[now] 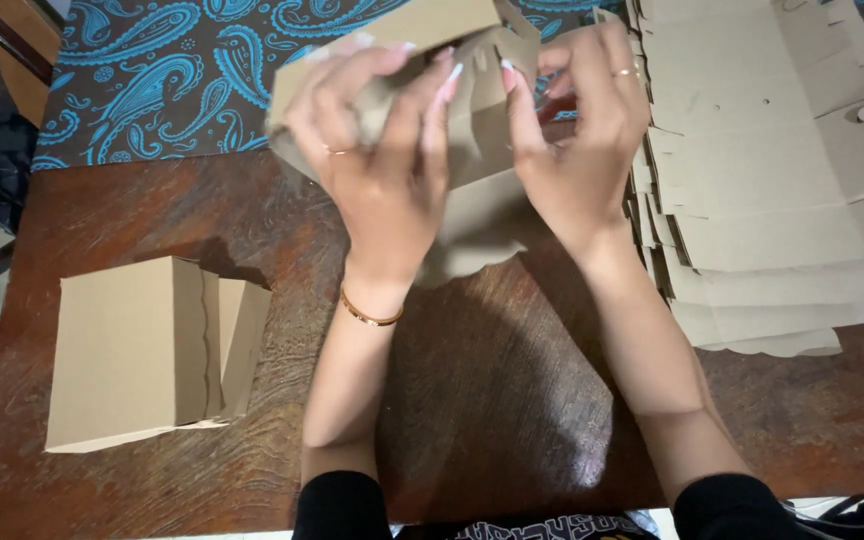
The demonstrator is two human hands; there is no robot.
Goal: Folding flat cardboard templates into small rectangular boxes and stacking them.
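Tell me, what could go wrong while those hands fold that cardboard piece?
The left hand and right hand hold the half-folded cardboard box up off the wooden table, so a thin flap might crease or tear under the fingers. The stack of flat box blanks lies close by the right forearm and might get nudged out of line. The finished box sits near the table's left edge, where a knock could push it off.

So I've got a half-folded brown cardboard box (472, 130) pinched in the fingers of my left hand (382, 150) and right hand (577, 130), held above the table (492, 400). A finished plain brown box (142, 350) sits closed at my left, and a stack of flat cardboard blanks (772, 180) lies at my right.
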